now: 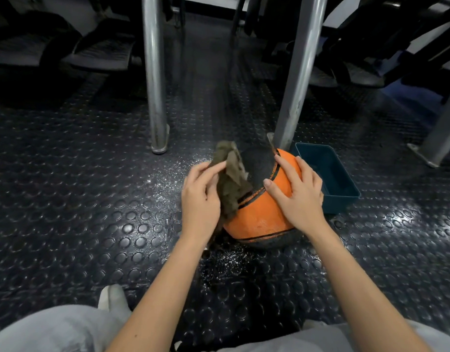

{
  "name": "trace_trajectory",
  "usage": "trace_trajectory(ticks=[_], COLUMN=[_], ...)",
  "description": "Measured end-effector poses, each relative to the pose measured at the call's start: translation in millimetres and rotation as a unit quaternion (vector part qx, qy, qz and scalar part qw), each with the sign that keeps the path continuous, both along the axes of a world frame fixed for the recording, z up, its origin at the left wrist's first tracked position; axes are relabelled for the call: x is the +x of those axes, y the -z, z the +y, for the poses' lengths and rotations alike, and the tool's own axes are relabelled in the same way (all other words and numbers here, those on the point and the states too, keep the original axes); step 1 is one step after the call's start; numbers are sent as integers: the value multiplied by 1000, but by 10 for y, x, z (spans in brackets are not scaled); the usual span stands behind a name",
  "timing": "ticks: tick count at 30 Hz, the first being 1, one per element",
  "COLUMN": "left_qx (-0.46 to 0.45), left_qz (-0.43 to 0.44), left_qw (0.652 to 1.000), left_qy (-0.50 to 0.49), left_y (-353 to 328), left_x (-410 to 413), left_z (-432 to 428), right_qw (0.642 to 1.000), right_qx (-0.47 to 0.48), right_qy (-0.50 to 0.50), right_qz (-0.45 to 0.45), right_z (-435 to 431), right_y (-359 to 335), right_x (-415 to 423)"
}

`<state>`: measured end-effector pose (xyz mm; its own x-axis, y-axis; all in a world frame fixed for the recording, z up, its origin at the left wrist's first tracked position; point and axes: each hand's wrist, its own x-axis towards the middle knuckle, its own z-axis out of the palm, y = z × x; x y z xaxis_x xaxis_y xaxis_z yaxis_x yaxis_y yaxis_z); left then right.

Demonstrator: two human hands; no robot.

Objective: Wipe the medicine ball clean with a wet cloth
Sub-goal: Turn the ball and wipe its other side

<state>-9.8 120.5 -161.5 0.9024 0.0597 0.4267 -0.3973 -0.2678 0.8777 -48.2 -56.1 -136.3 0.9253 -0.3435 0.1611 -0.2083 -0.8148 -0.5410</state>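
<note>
The medicine ball (259, 212) sits on the dark studded rubber floor (79, 199), in front of the person's knees. Being round, it has no long axis. Its black panel faces up and away from the person, its orange panel faces the person, and a second black band shows low on the near underside. The thin black seam lines between the panels run slantwise across its top.

The left hand (201, 196) is at the ball's left side, its fingers (206, 171) and thumb curled round a brownish, crumpled cloth (231, 184), holding it against the ball. The cloth's long axis runs from the far top of the ball down along the left flank towards the person, and its lower end hangs close to the floor.

The right hand (295, 194) lies flat on the orange panel at the ball's upper right, fingers (287, 168) straight and spread, the fingertips reaching the seam.

Touching or just beside the ball on its right is a teal rectangular tray (340, 196); whether it holds anything I cannot tell. Beyond the ball two metal posts stand on the floor, one (299, 72) just behind it, the other (154, 72) to the far left. The floor around the ball glistens with wet specks.
</note>
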Motion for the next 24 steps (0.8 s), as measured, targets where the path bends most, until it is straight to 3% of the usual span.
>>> trace_trajectory(ticks=[3,5,7,12,15,17,18,24], left_qx=[88,141,135,125,45,67,102,171], left_qz=[-92,-47,12,130,-25,-122,-125,53], left_qw=[990,987,989,981,997,990,987,984], left_qy=[51,68,49,-74,-53,2,22,2], left_y=[-11,154,305,426,93,54,114,356], left_x=[-62,-96,-66,83,10,-32,-53,-16], left_z=[-73,-105,-77,136,7,-73,-102,-29], right_qw=[1000,999,999,1000,1000,1000,1000,1000], right_qx=[-25,-33,-32,-5,2,-12,-18,-25], right_qy=[-5,-11,-10,-4,0,1,-1,-6], right_qz=[-5,-6,1,-6,-6,-7,-8,1], right_z=[-2,15,40,16,-3,0,-3,34], right_y=[22,33,27,3,3,18,30,19], right_x=[24,19,12,-25,-2,11,11,10])
